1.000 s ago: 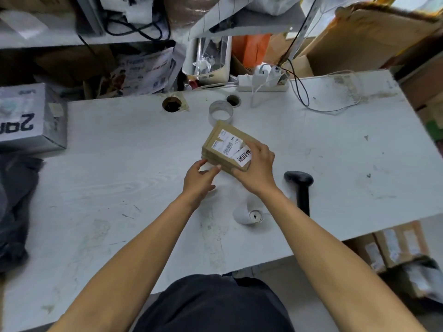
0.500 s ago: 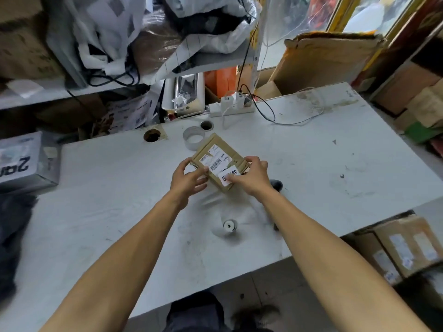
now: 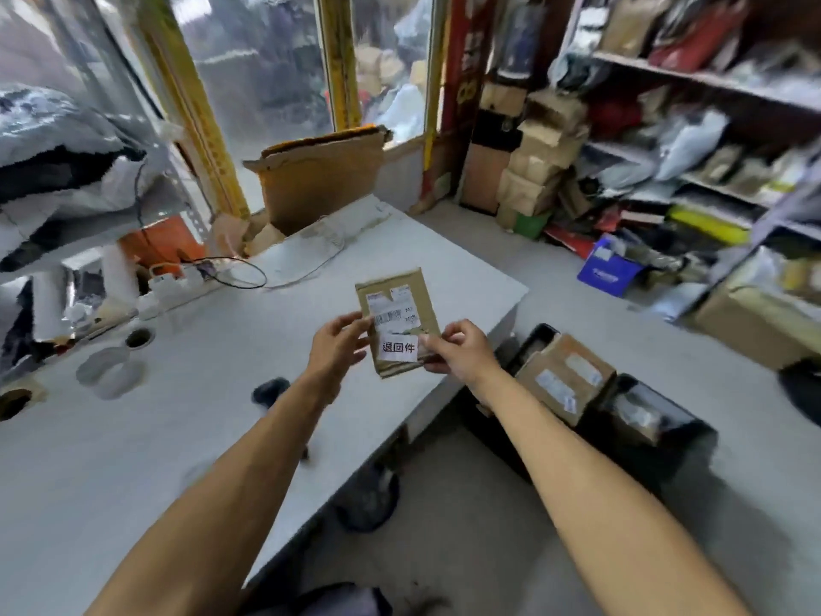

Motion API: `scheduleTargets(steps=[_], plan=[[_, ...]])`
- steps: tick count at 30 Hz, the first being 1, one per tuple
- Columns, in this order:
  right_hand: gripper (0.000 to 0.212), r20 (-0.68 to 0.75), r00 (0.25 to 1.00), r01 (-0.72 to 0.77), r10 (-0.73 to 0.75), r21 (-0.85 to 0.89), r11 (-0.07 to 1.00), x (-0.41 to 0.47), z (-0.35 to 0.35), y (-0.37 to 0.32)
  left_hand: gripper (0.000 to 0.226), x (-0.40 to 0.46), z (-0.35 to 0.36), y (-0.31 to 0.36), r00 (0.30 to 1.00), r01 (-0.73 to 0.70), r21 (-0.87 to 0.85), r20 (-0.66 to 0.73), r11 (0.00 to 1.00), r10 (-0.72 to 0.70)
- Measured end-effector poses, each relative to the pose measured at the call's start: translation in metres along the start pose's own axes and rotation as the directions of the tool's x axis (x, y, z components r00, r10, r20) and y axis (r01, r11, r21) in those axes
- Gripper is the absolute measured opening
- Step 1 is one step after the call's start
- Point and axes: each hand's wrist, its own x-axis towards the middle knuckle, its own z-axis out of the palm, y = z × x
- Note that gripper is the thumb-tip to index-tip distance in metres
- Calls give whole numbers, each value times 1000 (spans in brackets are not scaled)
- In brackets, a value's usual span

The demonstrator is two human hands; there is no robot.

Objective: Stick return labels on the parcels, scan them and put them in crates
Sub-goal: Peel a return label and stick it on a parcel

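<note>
Both hands have the parcel (image 3: pixel 396 321) up off the desk (image 3: pixel 186 349), over its right end. Left hand (image 3: pixel 336 344) touches the left edge, fingers loosely bent; right hand (image 3: pixel 460 351) pinches the lower right corner beside the white return label (image 3: pixel 398 347). Down right, a crate (image 3: pixel 533 344) holds another box (image 3: pixel 564 375).

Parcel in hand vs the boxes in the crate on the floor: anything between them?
Head view: only the right hand gripping the parcel and its wrist, then the table edge; the boxes lie beyond, lower right.
</note>
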Motion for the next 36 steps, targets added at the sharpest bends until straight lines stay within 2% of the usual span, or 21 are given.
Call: scheduleTargets(steps=[4, 6, 8, 11, 14, 17, 21, 26, 30, 33, 36], plan=[[23, -201, 979, -13, 38, 120, 993, -35, -102, 29, 24, -8, 111, -20, 973, -3, 68, 231, 998, -13], [33, -276, 958, -29, 77, 175, 984, -52, -147, 49, 21, -16, 162, -34, 936, 27, 100, 346, 995, -61], [53, -342, 933, -38, 115, 224, 974, -66, -188, 72, 28, -23, 207, -51, 899, 48, 144, 425, 988, -105], [60, -441, 877, -63, 192, 291, 955, -89, -234, 102, 27, -36, 264, -71, 828, 67, 217, 532, 974, -175], [63, -519, 813, -65, 264, 370, 927, -115, -270, 128, 35, -45, 311, -95, 740, 130, 334, 594, 934, -315], [63, -578, 746, -71, 331, 424, 903, -130, -301, 150, 50, -47, 352, -120, 650, 141, 480, 615, 866, -447], [63, -612, 680, -113, 404, 458, 882, -125, -348, 181, 45, -47, 409, -145, 576, 187, 525, 626, 830, -526], [54, -586, 649, -163, 486, 517, 841, -86, -413, 206, 32, -13, 481, -176, 585, 240, 542, 582, 805, -566], [53, -582, 584, -182, 566, 585, 790, -48, -469, 215, 40, 21, 546, -203, 599, 267, 589, 519, 763, -610], [51, -588, 551, -205, 592, 593, 779, -19, -517, 232, 39, 42, 600, -226, 574, 254, 632, 510, 732, -641], [49, -599, 521, -226, 609, 591, 775, 15, -567, 269, 43, 62, 658, -267, 546, 309, 638, 488, 705, -681]])
